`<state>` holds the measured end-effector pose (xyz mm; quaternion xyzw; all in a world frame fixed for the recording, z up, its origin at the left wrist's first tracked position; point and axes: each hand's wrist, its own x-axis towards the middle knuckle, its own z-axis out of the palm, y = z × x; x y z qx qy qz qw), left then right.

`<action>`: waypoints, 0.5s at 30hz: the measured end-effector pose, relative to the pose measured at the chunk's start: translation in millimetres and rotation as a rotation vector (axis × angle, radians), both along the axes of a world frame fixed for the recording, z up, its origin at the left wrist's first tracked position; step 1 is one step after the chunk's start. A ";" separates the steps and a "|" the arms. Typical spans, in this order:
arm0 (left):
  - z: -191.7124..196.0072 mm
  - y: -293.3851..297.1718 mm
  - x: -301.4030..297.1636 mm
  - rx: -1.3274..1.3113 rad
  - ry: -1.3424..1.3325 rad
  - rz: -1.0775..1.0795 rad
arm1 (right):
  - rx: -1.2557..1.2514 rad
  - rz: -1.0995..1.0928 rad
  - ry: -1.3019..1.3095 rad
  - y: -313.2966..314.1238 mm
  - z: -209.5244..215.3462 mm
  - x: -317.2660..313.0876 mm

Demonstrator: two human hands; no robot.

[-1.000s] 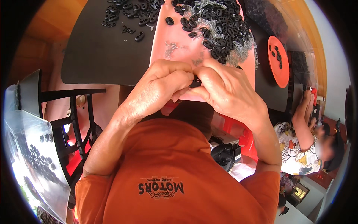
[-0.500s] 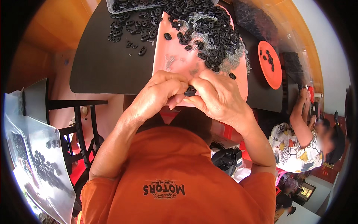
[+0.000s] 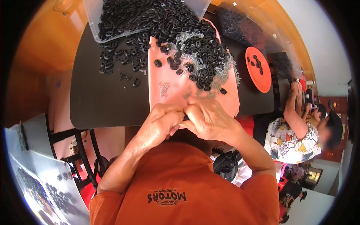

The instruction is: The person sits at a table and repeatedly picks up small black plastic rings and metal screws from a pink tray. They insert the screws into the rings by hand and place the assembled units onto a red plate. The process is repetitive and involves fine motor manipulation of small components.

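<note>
Close above the near edge of a pink tray [image 3: 156, 77], my left hand [image 3: 160, 122] and my right hand [image 3: 208, 118] meet with fingertips pinched together. Between them is a small black plastic cord lock [image 3: 186, 117], mostly covered by my fingers; only a bit of its dark side shows. Both hands are closed on it. Beyond my hands, the tray bears a heap of black oval two-hole cord lock pieces [image 3: 204, 48] mixed with small metal springs [image 3: 224, 71]. A few loose springs [image 3: 164, 89] lie nearer my left hand.
A clear plastic bin [image 3: 96, 36] full of black pieces tips toward the tray. More black pieces [image 3: 129, 56] lie on the dark table [image 3: 97, 107]. At right are an orange-red plate [image 3: 265, 84] with several pieces and a person in a patterned shirt [image 3: 288, 140]. A black chair frame [image 3: 75, 150] stands left.
The view has tilted up, showing more of the bin and shifting the table lower. My hands stay pinched together on the cord lock, which is now more hidden by my fingers.
</note>
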<state>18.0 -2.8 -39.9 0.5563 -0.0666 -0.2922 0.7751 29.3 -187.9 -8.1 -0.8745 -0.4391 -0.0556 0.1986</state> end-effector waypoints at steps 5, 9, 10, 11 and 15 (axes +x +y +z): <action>2.5 0.8 4.3 -0.009 0.001 -0.009 | 0.032 -0.025 0.141 1.5 0.2 -0.3; 6.3 3.3 7.0 -0.039 0.050 -0.029 | 0.151 -0.107 0.374 1.3 9.1 -6.0; 6.2 3.7 7.5 -0.023 0.044 -0.045 | 0.214 -0.146 0.468 -1.6 12.4 -7.8; 6.2 3.7 7.6 -0.007 0.037 -0.059 | 0.278 -0.183 0.561 -5.4 13.4 -9.3; 9.6 5.7 9.5 0.024 0.111 -0.100 | 0.395 -0.315 0.789 -13.4 13.8 -13.1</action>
